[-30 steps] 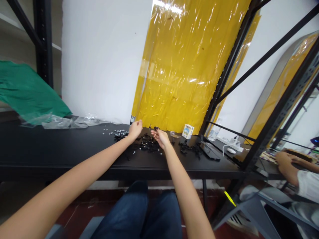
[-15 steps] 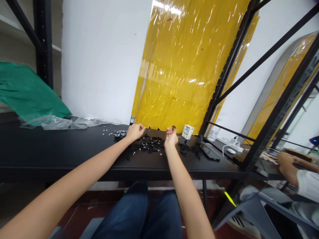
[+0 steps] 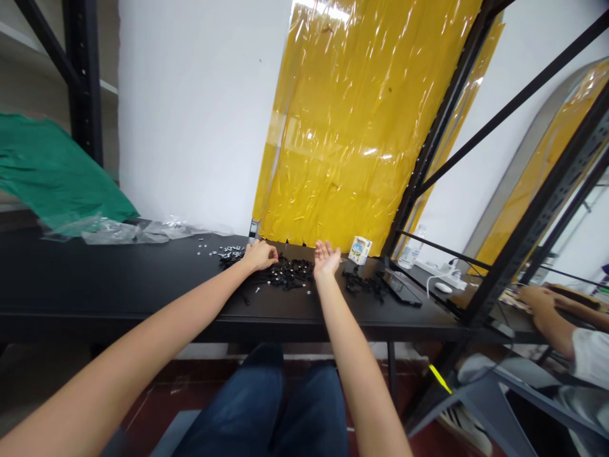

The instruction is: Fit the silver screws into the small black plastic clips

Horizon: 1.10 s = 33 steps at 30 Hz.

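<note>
My left hand (image 3: 260, 255) is over the left part of a heap of small black parts (image 3: 288, 274), palm down with fingers curled together. Whatever is between its fingertips, if anything, is hidden. To the right of the heap, my right hand (image 3: 327, 260) is turned palm up with its fingers apart and nothing visible in it. Shiny screws lie scattered among the black parts. One loose screw (image 3: 257, 290) rests in front of the heap. Silver metal pieces (image 3: 231, 249) are spread behind and left of my left hand.
A small printed box (image 3: 360, 250) stands behind more black parts (image 3: 360, 281). Further right is a dark phone-like device (image 3: 401, 289). Clear plastic bags (image 3: 126, 230) lie at the back left. Black rack posts (image 3: 431, 139) flank the table (image 3: 143, 285). Another person's arm (image 3: 547, 317) is at far right.
A small dark piece at my right fingertips is no longer visible, and those fingers have opened out. My left hand's fingers have curled down towards the heap. The view has shifted slightly.
</note>
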{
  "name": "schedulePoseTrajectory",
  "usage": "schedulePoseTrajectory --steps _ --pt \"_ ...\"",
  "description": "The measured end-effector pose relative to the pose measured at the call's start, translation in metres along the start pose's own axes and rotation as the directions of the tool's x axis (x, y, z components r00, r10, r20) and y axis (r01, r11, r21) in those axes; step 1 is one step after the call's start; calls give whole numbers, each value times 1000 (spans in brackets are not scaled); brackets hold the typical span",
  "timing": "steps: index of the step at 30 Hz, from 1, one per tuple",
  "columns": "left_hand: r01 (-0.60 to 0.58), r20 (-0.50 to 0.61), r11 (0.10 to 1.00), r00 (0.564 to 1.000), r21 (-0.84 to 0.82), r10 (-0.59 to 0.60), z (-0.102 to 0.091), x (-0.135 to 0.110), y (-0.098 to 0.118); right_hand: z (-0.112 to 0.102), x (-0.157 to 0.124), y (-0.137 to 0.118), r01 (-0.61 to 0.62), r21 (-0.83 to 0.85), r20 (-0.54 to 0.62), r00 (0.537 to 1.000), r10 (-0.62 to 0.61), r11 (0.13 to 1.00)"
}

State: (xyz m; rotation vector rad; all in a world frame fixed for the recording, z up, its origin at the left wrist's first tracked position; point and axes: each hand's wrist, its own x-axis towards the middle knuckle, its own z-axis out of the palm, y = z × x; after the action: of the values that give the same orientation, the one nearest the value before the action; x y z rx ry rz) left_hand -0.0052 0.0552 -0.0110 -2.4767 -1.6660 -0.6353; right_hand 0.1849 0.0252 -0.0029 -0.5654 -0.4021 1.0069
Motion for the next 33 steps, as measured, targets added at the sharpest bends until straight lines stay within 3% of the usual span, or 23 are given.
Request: schedulePoseTrajectory --steps 5,11,14,18,20,22,25,27,29,31,33 --pt "59 49 998 997 21 -60 6 3 1 1 -2 -1 -45 42 23 999 44 998" --pt "-101 -65 964 991 247 120 10 -2 5 2 -2 0 -55 -4 41 998 55 998" --pt "-99 -114 951 984 294 138 11 -3 8 3 -3 0 -71 -6 45 996 71 997" --pt "109 -239 966 970 236 -51 2 -3 5 4 -4 -1 -79 -11 56 995 79 997" --pt "288 -329 947 916 140 -230 -8 -4 0 4 -4 -1 -74 -28 59 995 76 997" --pt "434 -398 900 830 23 -390 -19 -6 -5 4 -4 0 -68 -52 58 996 71 996" --pt "479 -432 878 789 -13 -437 -28 -9 -10 4 -5 0 -61 -82 66 996 67 995" --pt "442 -409 897 817 -10 -407 -28 -7 -11 4 -4 1 -59 -97 74 995 66 994" --pt "330 -307 944 895 -32 -323 -25 -3 -9 4 -4 2 -52 -123 84 994 63 991" --pt "136 -104 982 983 -130 -150 -19 0 -6 4 -3 2 -40 -164 95 994 56 986" --pt "-49 91 959 993 -279 77 -15 2 -1 4 -3 2 -26 -195 107 993 48 980"
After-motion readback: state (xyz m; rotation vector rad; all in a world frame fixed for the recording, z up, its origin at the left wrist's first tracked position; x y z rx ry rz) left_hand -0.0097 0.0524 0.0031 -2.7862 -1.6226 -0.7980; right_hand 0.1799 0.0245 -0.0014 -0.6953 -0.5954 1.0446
